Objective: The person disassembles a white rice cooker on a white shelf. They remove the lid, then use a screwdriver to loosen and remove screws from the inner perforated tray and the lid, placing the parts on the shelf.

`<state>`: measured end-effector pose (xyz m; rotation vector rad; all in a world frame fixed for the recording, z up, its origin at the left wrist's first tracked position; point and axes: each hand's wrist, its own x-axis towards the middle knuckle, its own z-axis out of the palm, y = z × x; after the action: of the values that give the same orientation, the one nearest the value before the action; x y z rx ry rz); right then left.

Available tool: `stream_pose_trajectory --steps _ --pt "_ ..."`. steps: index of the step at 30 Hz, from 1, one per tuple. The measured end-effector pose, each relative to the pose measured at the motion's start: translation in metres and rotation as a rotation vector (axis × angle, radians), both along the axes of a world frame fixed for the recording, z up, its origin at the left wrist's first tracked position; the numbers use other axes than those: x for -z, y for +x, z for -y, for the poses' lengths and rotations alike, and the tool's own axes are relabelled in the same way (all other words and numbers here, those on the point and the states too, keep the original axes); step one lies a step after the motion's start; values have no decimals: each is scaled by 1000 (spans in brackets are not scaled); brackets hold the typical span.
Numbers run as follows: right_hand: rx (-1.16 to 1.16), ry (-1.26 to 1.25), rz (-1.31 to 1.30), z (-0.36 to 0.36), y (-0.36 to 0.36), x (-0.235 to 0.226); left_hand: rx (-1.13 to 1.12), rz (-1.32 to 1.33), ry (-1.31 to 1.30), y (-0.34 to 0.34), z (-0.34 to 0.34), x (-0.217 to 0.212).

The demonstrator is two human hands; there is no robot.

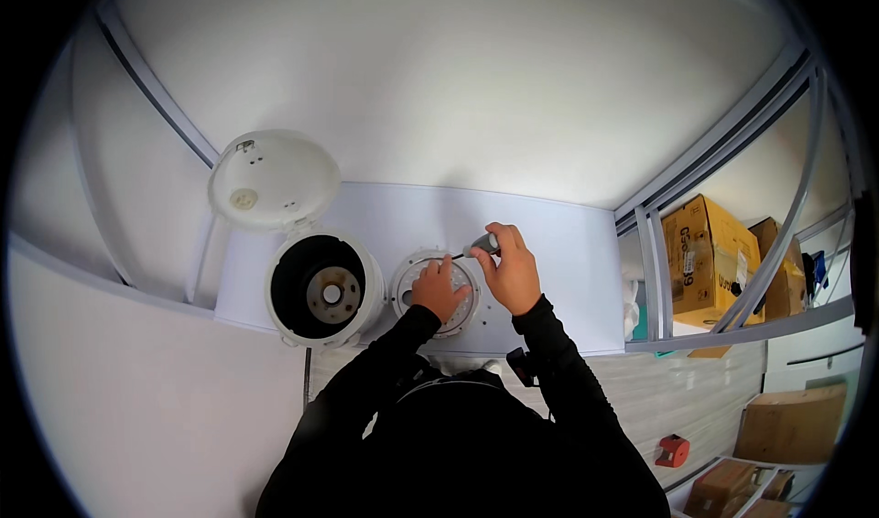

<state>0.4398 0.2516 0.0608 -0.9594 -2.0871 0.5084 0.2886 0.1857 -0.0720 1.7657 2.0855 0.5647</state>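
Note:
A screwdriver [482,244] with a grey handle is gripped in my right hand [513,272], its shaft pointing left. Under my left hand [439,289] lies a round whitish disc-shaped part [404,282] with holes around its rim. The fingers of that hand rest on the disc, thumb apart, close to the screwdriver's tip. Exactly what the tip touches is too small to tell. Left of the disc stands a white rice cooker [373,291] with a dark hollow inside. Its lid [275,181] is tipped back. A few small dark bits [485,322] lie right of the disc.
The white table [568,285] backs onto a pale wall. Metal frame posts [652,271] rise at its right end. Beyond them are a yellow cardboard box [700,262] and a brown one [769,243]. A red object [672,450] sits on the floor.

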Motion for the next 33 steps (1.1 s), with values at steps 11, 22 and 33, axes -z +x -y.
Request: stream_pose_trajectory --steps 11,22,33 --pt "-10 31 42 -3 -6 -1 24 105 37 -9 1 6" --pt "-48 -30 345 -6 -26 -47 49 159 -48 -14 -6 3" --pt "-215 55 279 -16 -31 -38 128 232 -108 -25 -9 -7"
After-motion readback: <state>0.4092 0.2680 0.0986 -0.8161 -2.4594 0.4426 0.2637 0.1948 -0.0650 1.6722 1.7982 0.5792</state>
